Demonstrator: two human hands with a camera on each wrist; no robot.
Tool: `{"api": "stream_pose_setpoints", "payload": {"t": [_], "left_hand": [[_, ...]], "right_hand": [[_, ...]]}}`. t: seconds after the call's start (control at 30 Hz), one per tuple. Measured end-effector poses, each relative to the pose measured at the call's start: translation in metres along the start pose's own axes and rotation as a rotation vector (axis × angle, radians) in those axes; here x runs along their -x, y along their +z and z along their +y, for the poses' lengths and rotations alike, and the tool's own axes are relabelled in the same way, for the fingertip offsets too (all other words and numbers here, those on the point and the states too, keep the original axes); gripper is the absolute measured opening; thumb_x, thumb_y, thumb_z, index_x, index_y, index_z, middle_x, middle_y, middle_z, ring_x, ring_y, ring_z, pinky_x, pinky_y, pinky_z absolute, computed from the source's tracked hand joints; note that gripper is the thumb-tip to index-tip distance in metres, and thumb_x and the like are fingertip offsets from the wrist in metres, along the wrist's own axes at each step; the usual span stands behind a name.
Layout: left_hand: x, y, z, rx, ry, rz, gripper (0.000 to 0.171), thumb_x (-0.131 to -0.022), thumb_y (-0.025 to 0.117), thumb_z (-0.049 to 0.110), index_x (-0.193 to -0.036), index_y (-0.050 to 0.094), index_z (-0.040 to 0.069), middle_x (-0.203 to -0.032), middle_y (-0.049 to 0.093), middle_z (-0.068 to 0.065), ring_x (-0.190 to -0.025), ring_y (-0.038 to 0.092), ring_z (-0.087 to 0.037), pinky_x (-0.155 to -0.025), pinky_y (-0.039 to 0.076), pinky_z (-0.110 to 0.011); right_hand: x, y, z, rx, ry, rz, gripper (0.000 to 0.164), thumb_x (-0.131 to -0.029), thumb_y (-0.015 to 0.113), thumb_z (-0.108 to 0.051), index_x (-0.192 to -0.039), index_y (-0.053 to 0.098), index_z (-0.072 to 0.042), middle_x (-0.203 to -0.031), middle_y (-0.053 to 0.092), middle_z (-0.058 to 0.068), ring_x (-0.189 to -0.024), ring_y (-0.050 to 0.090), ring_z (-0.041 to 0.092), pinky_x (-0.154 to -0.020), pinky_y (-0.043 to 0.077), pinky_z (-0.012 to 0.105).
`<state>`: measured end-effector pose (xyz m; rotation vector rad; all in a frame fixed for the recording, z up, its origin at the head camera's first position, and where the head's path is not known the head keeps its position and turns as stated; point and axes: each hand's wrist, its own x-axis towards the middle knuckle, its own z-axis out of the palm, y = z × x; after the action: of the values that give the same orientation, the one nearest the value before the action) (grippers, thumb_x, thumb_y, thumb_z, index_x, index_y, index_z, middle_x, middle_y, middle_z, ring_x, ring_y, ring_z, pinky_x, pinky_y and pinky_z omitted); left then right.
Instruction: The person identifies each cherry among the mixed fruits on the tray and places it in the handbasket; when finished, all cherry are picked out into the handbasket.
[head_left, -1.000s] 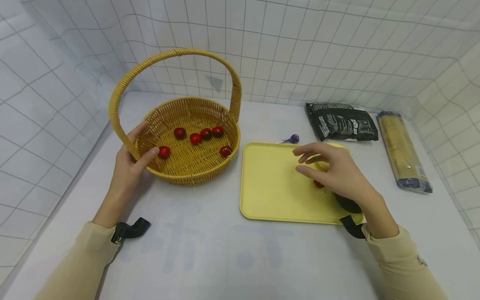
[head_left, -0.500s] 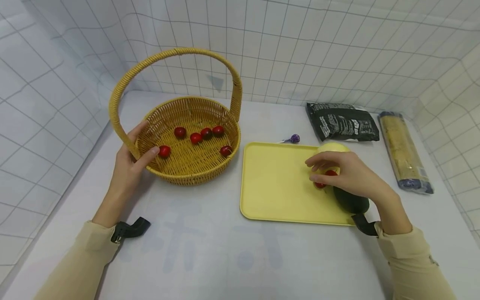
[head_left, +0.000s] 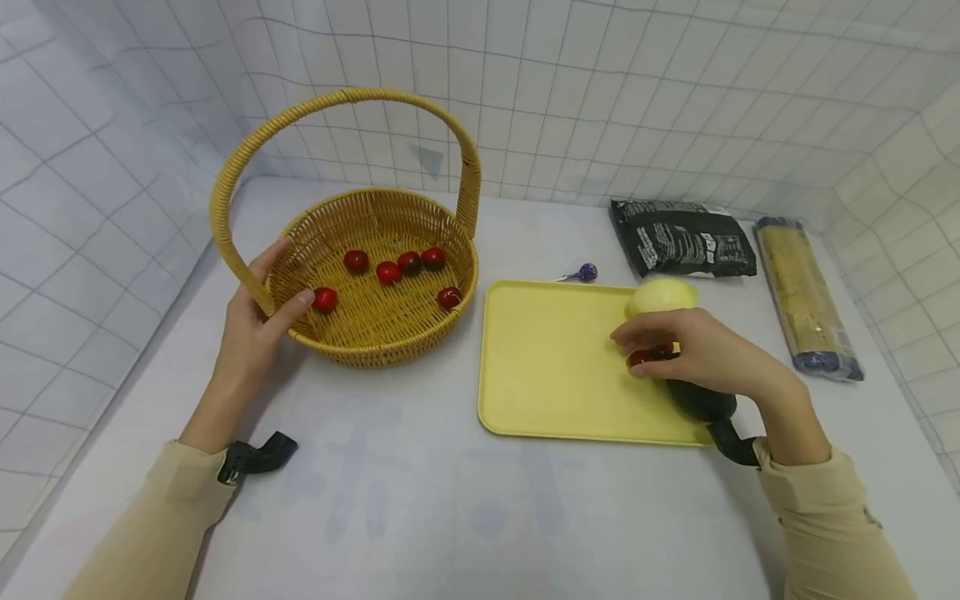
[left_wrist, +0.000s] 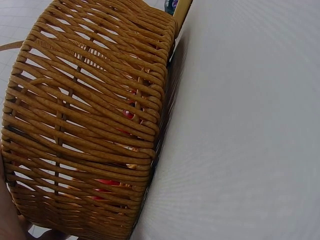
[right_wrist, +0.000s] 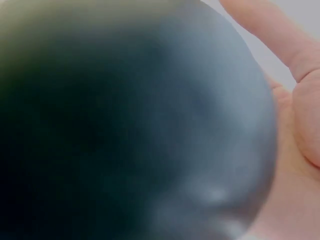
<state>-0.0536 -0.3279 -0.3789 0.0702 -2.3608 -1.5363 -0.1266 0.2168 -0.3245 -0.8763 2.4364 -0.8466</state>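
Note:
In the head view my left hand (head_left: 255,321) grips the side of a wicker basket (head_left: 382,354), its thumb over the rim near the foot of the arched handle. Several red cherries (head_left: 388,272) lie inside it. The basket's woven wall (left_wrist: 85,115) fills much of the left wrist view. My right hand (head_left: 701,350) is low over a yellow tray (head_left: 555,358), its fingers and thumb bent around red cherries (head_left: 640,358); whether they pinch one is hidden. Beneath that wrist lies a smooth, dark rounded object (head_left: 701,402), blurred and close in the right wrist view.
A pale yellow-green round fruit (head_left: 663,298) sits at the tray's far right corner. Behind the tray lie a purple-wrapped lollipop (head_left: 587,272) and a black packet (head_left: 686,240). A long bag of pasta-like strands (head_left: 806,292) is at the right. Grid-patterned walls enclose the back and sides.
My right hand has moved right and down onto the cherries on the tray, its fingers bending closer to them. The left hand keeps its grip on the basket, which stays in place.

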Motion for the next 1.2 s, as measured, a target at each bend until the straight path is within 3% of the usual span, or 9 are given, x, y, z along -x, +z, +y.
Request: {"api": "stream_pose_setpoints", "payload": {"t": [0.27, 0.5, 0.9, 1.2], "left_hand": [[0.001, -0.001, 0.000, 0.002, -0.006, -0.007, 0.070, -0.101, 0.067, 0.024, -0.165, 0.038, 0.028, -0.172, 0.033, 0.002, -0.159, 0.029, -0.017, -0.128, 0.017, -0.031], [0.000, 0.000, 0.000, -0.005, 0.001, -0.007, 0.070, -0.101, 0.067, 0.024, -0.165, 0.038, 0.028, -0.171, 0.034, 0.001, -0.158, 0.030, -0.019, -0.127, 0.018, -0.030], [0.001, 0.000, 0.003, -0.017, 0.000, -0.006, 0.070, -0.101, 0.067, 0.024, -0.165, 0.038, 0.028, -0.171, 0.034, 0.001, -0.159, 0.029, -0.019, -0.128, 0.018, -0.031], [0.001, 0.000, 0.002, -0.018, 0.003, -0.004, 0.070, -0.101, 0.066, 0.024, -0.165, 0.038, 0.027, -0.171, 0.035, 0.000, -0.158, 0.030, -0.018, -0.126, 0.018, -0.030]], "right_hand": [[0.001, -0.001, 0.000, 0.043, 0.027, -0.032, 0.043, -0.089, 0.084, -0.008, -0.130, 0.072, -0.009, -0.123, 0.077, 0.002, -0.111, 0.073, 0.020, -0.096, 0.058, 0.040], [0.000, 0.000, 0.001, 0.040, 0.027, -0.052, 0.040, -0.089, 0.085, -0.010, -0.127, 0.072, -0.007, -0.114, 0.077, 0.001, -0.105, 0.073, 0.018, -0.090, 0.060, 0.037], [-0.012, 0.019, -0.008, -0.009, 0.029, 0.016, 0.037, -0.082, 0.092, -0.017, -0.115, 0.075, -0.013, -0.106, 0.078, -0.002, -0.100, 0.075, 0.013, -0.084, 0.060, 0.031], [-0.024, 0.037, -0.017, -0.088, -0.060, 0.129, 0.040, -0.082, 0.089, -0.002, -0.119, 0.073, -0.004, -0.111, 0.075, 0.007, -0.102, 0.075, 0.021, -0.090, 0.061, 0.034]]}}
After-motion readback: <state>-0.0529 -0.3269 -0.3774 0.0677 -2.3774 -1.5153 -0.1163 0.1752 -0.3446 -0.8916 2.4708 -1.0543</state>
